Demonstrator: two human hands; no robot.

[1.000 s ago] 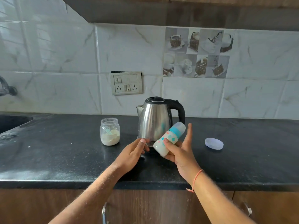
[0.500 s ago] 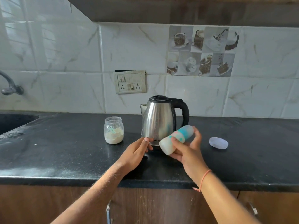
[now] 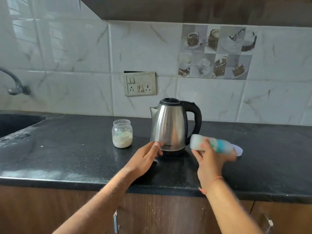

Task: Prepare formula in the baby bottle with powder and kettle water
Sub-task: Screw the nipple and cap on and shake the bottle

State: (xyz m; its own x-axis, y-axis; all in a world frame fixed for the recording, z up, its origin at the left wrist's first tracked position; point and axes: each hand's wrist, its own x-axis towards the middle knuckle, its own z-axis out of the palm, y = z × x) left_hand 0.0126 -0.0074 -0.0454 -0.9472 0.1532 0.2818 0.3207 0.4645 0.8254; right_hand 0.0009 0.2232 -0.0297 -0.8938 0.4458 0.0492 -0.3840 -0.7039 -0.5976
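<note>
My right hand [image 3: 208, 163] grips the capped baby bottle [image 3: 214, 144], which lies almost sideways above the counter with its base toward the kettle and its blue collar pointing right; it looks milky white inside and is motion-blurred. The steel kettle [image 3: 170, 125] with a black lid and handle stands just left of it. My left hand [image 3: 145, 159] hovers empty by the kettle's lower left side, fingers loosely apart, one fingertip near its wall. An open glass jar of white powder [image 3: 122, 133] with a scoop inside stands left of the kettle.
A pale round lid [image 3: 238, 150] lies on the black counter [image 3: 67, 149] behind the bottle. A sink [image 3: 15, 123] and tap [image 3: 16, 83] are at the far left, a switch-and-socket plate [image 3: 140, 83] on the tiled wall. Cabinet doors hang below the counter edge.
My right hand has swung the bottle from tilted upright to almost sideways and shifted it right and a little up. My left hand has stayed by the kettle.
</note>
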